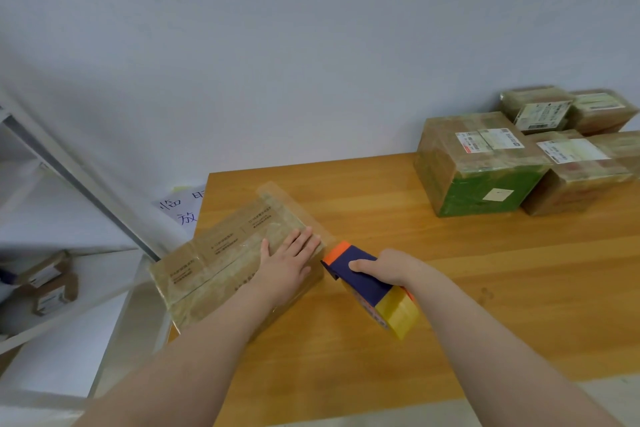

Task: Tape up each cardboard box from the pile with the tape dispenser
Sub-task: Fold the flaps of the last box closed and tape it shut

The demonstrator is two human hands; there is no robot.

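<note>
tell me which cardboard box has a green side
The large cardboard box, left front of the pile: its near face is green, the rest are plain brown.

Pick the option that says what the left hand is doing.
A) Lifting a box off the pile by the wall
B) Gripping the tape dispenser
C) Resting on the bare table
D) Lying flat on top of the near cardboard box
D: the left hand lies with straight fingers on the cardboard box, while the right hand grips the tape dispenser.
</note>
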